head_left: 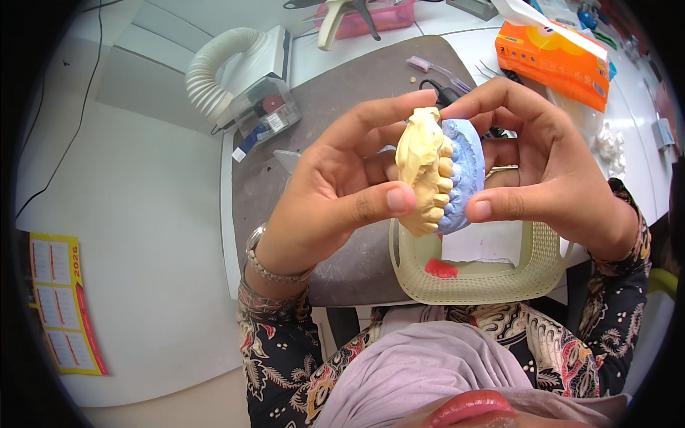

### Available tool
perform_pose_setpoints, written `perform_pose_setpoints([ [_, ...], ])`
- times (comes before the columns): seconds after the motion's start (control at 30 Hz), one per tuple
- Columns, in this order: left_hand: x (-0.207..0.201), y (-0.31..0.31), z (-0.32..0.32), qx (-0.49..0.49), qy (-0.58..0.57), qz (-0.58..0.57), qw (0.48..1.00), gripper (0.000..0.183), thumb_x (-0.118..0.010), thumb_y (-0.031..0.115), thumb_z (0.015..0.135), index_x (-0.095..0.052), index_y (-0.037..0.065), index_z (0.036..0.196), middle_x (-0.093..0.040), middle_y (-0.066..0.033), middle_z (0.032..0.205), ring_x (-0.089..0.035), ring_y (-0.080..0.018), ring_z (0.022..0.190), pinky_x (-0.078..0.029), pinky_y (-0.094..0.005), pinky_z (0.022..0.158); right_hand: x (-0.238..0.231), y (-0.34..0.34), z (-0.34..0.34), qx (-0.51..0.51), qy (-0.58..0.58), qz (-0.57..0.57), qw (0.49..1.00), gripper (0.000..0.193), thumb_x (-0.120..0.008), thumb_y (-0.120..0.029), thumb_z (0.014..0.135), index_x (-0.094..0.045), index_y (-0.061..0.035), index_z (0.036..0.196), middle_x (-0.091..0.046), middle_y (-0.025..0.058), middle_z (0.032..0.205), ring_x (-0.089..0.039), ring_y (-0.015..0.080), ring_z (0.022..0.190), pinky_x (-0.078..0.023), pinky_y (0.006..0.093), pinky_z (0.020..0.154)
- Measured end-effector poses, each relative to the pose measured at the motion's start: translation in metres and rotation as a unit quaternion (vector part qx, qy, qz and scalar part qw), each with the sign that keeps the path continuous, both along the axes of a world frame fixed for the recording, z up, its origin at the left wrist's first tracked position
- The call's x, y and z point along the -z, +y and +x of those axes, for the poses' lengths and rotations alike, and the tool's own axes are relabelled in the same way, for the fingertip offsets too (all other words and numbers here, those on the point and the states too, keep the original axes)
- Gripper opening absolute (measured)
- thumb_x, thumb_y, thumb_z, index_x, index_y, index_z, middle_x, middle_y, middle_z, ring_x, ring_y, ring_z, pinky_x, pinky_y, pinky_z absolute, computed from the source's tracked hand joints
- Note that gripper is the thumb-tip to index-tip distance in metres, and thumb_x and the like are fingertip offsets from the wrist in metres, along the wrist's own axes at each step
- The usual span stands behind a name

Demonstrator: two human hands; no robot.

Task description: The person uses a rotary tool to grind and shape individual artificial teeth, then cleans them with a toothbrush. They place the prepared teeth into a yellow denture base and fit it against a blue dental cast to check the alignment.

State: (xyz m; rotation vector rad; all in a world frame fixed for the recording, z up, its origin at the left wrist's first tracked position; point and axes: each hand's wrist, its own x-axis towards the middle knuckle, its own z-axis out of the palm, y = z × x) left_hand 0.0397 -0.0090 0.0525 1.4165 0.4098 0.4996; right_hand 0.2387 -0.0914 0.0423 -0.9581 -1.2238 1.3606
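Note:
Two dental casts are held up together, their teeth touching or nearly so. My left hand (349, 167) grips the yellow dental cast (421, 167), thumb on its near end and fingers at the far end. In my right hand (539, 157) is the blue dental cast (465, 171), pinched the same way from the other side. Both casts stand on edge with their tooth rows facing each other. Below them is a pale green basket (474, 291) holding a white paper (492, 242) and a small red piece (441, 268).
A dark grey mat (335, 78) covers much of the white table. Far left stands a white flexible suction hose (214, 64) beside a clear box (267, 107). A toothbrush (435, 71) lies beyond my hands. An orange tissue pack (553, 64) and crumpled tissue (610, 150) are at the right.

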Motion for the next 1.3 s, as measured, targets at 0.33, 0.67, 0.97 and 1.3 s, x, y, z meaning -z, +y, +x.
perform_pose_setpoints([
  [0.33, 0.007, 0.005, 0.000, 0.029, -0.014, -0.035, 0.999, 0.073, -0.065, 0.023, 0.083, -0.025, -0.009, 0.136, -0.039, -0.0198, 0.135, -0.047, -0.0236, 0.120, -0.040, -0.0352, 0.099, -0.004, -0.005, -0.002, 0.055, -0.036, -0.011, 0.998, 0.058, -0.081, -0.004, 0.062, -0.044, -0.0042, 0.105, -0.051, 0.0056, 0.100, -0.059, 0.0108, 0.088, -0.054, 0.0242, 0.074],
  [0.67, 0.010, 0.009, -0.002, 0.039, -0.019, -0.015, 0.999, 0.074, -0.065, 0.020, 0.083, -0.022, -0.011, 0.136, -0.038, -0.0206, 0.136, -0.046, -0.0242, 0.121, -0.039, -0.0362, 0.100, 0.008, -0.010, -0.010, 0.090, -0.026, 0.131, 0.987, 0.059, -0.083, -0.005, 0.060, -0.045, -0.0045, 0.105, -0.053, 0.0047, 0.097, -0.060, 0.0090, 0.082, -0.053, 0.0217, 0.069],
  [0.97, 0.003, 0.008, -0.005, 0.041, -0.020, 0.042, 0.998, 0.052, -0.059, 0.007, 0.085, -0.041, 0.001, 0.133, -0.050, -0.0071, 0.116, -0.050, -0.0141, 0.107, -0.042, -0.0256, 0.088, 0.001, -0.007, -0.004, 0.067, -0.028, 0.056, 0.996, 0.064, -0.082, -0.002, 0.061, -0.044, -0.0030, 0.112, -0.053, 0.0059, 0.099, -0.061, 0.0103, 0.085, -0.055, 0.0220, 0.071],
  [1.3, 0.004, 0.009, -0.006, 0.000, -0.013, 0.075, 0.997, 0.042, -0.064, 0.015, 0.084, -0.054, 0.003, 0.123, -0.057, -0.0058, 0.106, -0.055, -0.0119, 0.099, -0.044, -0.0255, 0.084, 0.005, -0.001, -0.005, 0.035, -0.037, 0.030, 0.998, 0.071, -0.079, -0.007, 0.066, -0.041, -0.0024, 0.125, -0.053, 0.0103, 0.111, -0.061, 0.0169, 0.095, -0.054, 0.0278, 0.082],
])
